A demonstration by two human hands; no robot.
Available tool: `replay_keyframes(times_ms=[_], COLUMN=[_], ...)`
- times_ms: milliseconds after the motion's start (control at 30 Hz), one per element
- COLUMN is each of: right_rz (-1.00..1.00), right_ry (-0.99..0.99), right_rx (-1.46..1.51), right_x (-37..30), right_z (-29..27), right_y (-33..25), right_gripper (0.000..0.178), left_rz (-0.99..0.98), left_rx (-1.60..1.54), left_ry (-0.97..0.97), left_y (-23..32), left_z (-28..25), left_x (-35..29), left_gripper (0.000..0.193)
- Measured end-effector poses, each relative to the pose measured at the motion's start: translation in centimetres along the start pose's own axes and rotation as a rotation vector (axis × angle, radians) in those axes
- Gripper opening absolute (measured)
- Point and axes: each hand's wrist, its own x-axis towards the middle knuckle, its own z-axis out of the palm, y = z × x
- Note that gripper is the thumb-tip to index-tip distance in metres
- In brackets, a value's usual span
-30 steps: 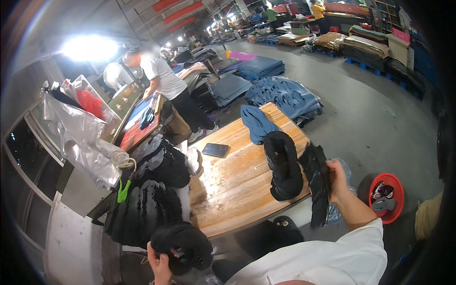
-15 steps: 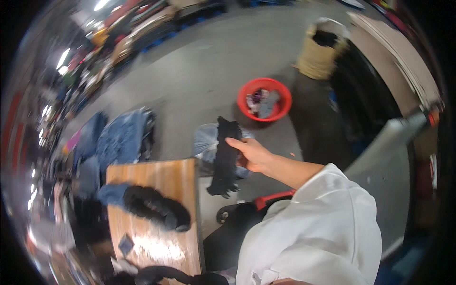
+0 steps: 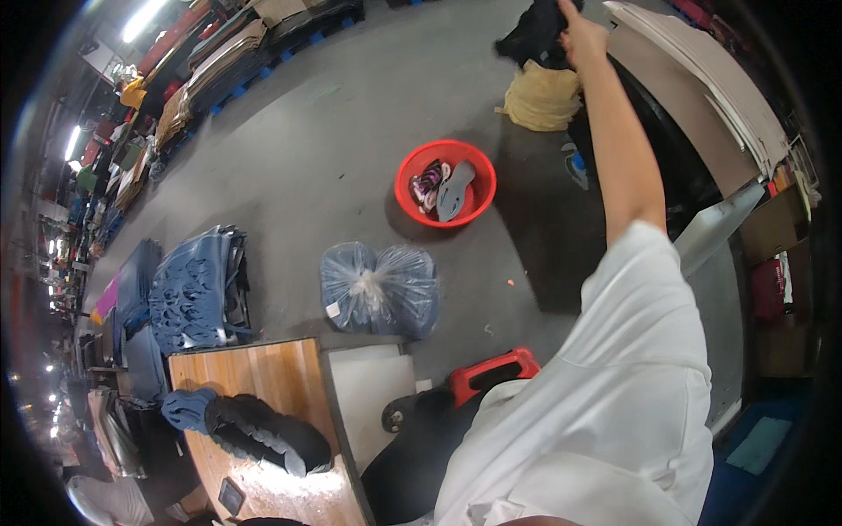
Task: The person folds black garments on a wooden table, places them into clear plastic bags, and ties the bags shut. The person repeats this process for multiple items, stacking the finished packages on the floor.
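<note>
My right arm reaches far out to the upper right, and its hand (image 3: 585, 39) is closed on a black scrap sheet (image 3: 533, 37) with an uneven outline. That scrap is over the top of a yellow sack (image 3: 542, 98), hiding its mouth; whether it touches what is inside I cannot tell. Nearest below the forearm's left side is a red basin (image 3: 484, 206) on the floor, with a grey sole-shaped piece (image 3: 453, 195) and some patterned pieces in it. My left hand does not show.
A wooden table (image 3: 272, 368) at lower left bears a row of black pieces (image 3: 263, 430), a blue bundle (image 3: 187, 408) and a small dark flat object (image 3: 231, 496). Beyond it lie a clear bag of blue things (image 3: 381, 289) and stacked blue cut-out sheets (image 3: 195, 289). Large boards (image 3: 702, 96) lean at right.
My right hand has carried the black scrap from beside the table, over the clear bag, up and right to the yellow sack. The view has shifted too.
</note>
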Motion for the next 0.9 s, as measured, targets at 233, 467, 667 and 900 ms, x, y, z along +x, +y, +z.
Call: replay_keyframes(times_ms=[233, 467, 667, 900], right_rz=[-0.427, 0.314, -0.015, -0.110], right_ry=[0.102, -1.034, -1.910, -2.374], right_rx=[-0.299, 0.154, 1.027, 1.038], right_x=[-4.2, -45.2, -55.7, -64.8], right_z=[1.7, 7.0, 5.0, 0.2], right_y=[15.9, 10.3, -10.8, -17.5], right_gripper=[0.045, 0.013, 0.025, 0.050], left_rz=[0.068, 0.189, 0.379, 0.564], left_rx=[0.045, 0.091, 0.133, 0.267], left_ry=[0.006, 0.031, 0.225, 0.426], left_y=[-0.3, 1.2, 2.5, -2.1], left_z=[1.6, 1.2, -4.5, -7.2], left_x=[-0.3, -1.7, -6.2, -9.0], left_gripper=[0.046, 0.043, 0.041, 0.052])
